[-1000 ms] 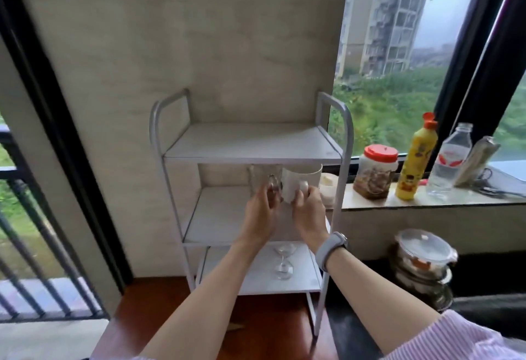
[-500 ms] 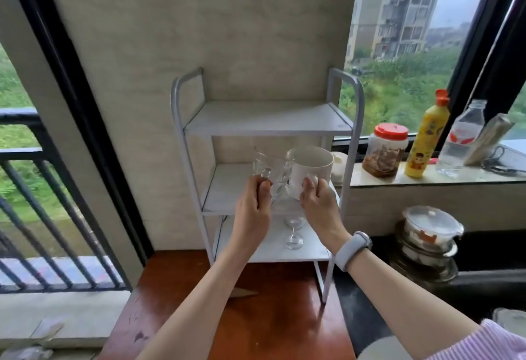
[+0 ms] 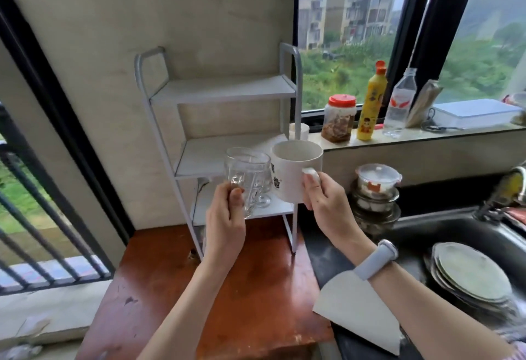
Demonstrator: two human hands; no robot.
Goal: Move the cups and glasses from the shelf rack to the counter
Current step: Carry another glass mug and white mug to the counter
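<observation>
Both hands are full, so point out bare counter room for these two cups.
Bare: the brown wooden counter between the shelf rack legs and its near edge. Crowded: right, where paper, stacked bowls and sink plates sit.

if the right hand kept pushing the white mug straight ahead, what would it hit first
Probably the white metal shelf rack, whose right post stands just beyond the white ceramic mug held by the right hand; depth is unclear.

Both arms extended forward; left hand fingers closed, gripping; right hand likewise, wrist banded.
</observation>
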